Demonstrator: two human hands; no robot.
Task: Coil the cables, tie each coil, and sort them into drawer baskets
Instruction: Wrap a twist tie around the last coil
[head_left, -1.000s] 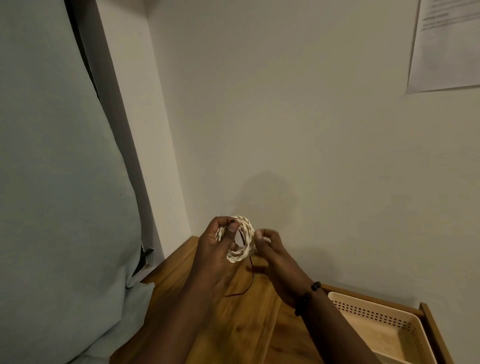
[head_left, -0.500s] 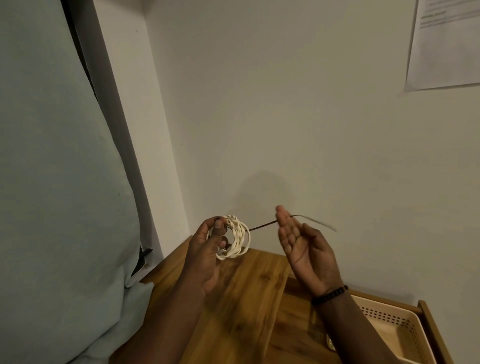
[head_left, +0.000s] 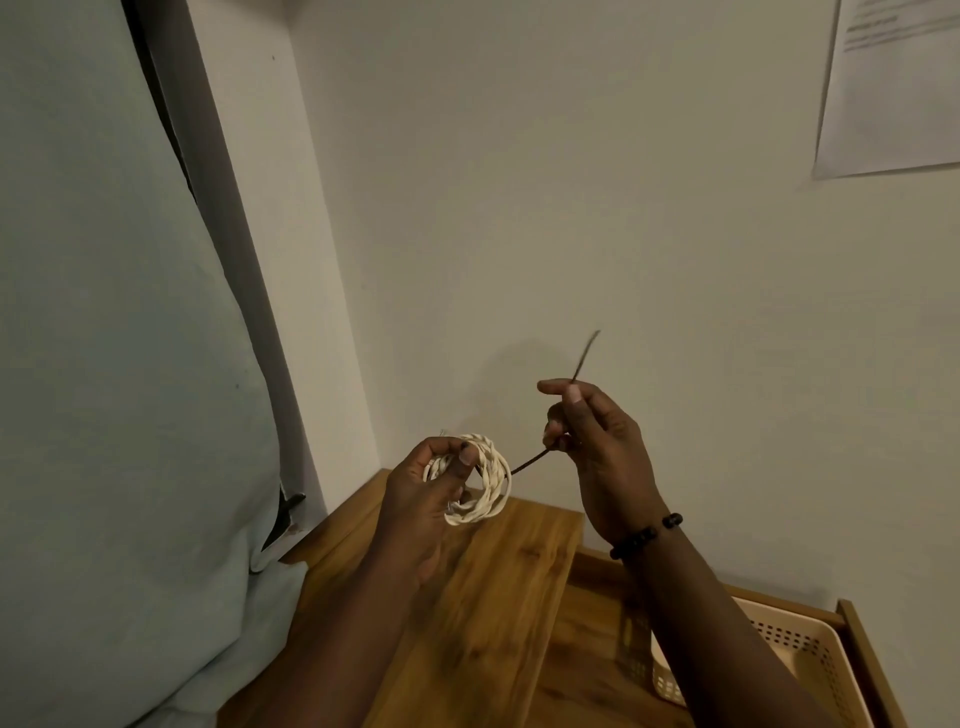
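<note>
Left hand (head_left: 434, 499) grips a cream braided cable coil (head_left: 483, 480); right hand (head_left: 592, 441) pinches its thin dark tie (head_left: 530, 462).

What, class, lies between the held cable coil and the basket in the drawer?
Nothing visible blocks that path. The left hand holds the cable coil above the wooden top; the basket sits lower right, partly hidden by the right forearm.
</note>
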